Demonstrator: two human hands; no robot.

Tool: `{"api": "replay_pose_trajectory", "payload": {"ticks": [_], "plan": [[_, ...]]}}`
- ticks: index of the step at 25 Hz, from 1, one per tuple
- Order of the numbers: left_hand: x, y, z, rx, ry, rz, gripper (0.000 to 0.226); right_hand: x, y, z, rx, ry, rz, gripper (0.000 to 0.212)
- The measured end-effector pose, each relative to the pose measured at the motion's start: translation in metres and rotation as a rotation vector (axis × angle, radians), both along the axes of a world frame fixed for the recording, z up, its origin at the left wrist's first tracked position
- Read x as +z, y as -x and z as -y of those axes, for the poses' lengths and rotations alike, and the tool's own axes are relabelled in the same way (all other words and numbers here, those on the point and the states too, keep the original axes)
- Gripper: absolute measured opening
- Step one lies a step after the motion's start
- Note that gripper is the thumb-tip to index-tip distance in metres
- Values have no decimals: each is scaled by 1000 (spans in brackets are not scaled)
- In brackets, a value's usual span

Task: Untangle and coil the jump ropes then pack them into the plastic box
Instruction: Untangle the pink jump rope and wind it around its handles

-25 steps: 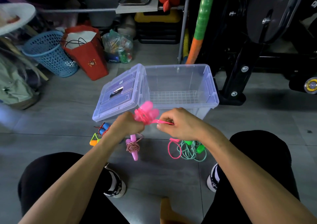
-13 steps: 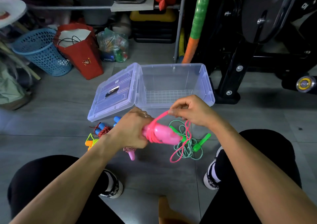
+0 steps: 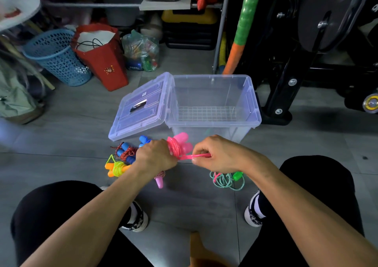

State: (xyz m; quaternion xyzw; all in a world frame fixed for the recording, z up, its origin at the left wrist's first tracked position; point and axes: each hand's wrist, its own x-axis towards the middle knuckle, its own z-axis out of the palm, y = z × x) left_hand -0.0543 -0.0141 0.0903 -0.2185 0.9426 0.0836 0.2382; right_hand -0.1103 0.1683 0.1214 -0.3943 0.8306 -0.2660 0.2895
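Plastic throughout, the ropes on the grey floor look light and easy to lift. Farthest left lies a coiled yellow cord rope with orange handles [image 3: 116, 167]; just beside it sits a red-and-white braided rope with blue handles [image 3: 127, 151], also bundled. Their wraps look snug, so each can probably be picked up whole by the handles.

Next comes the left hand [image 3: 156, 157], fingers curled tight round the paired handles of the pink plastic jump rope [image 3: 180, 145], whose thin glossy cord is wound round them. That cord seems springy and slick, likely to unwind if released, so the firm hold belongs on the handles under the wraps. Below the hand, a purple-handled rope with twisted cord [image 3: 160, 179] lies on the floor, partly hidden.

To the right, the right hand [image 3: 217, 154] pinches the loose pink tail between thumb and fingers, pulling it level. Beneath that wrist lies a teal braided rope with green handles [image 3: 228, 179], loose and looped, soft and limp by the look of it.

Beyond both hands stands the clear plastic storage box [image 3: 254, 111], open and holding no ropes, its lid [image 3: 141, 108] leaning against the left wall.
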Motion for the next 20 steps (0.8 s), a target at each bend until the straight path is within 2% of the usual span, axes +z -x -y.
{"api": "replay_pose_trajectory", "payload": {"ticks": [2, 4, 7, 11, 14, 17, 20], "plan": [[-1, 0, -14, -224, 170, 2, 26, 1, 1, 1, 18, -21, -14, 18], [0, 1, -19, -473, 242, -2, 22, 2, 6, 0, 20, -3, -46, 13], [2, 5, -12, -759, 164, -103, 19, 4, 24, -7, -103, 94, -22, 9], [1, 8, 4, -975, -28, -417, 33, -4, 45, -22, -297, 206, 87, 26], [5, 3, 13, -794, -287, -524, 31, -9, 47, -31, -390, 298, 131, 24], [11, -4, 5, -526, -568, -680, 15, -21, 43, -33, -395, 309, 199, 25], [15, -6, -3, -137, -675, -775, 25, -31, 35, -26, -339, 282, 231, 23]]}}
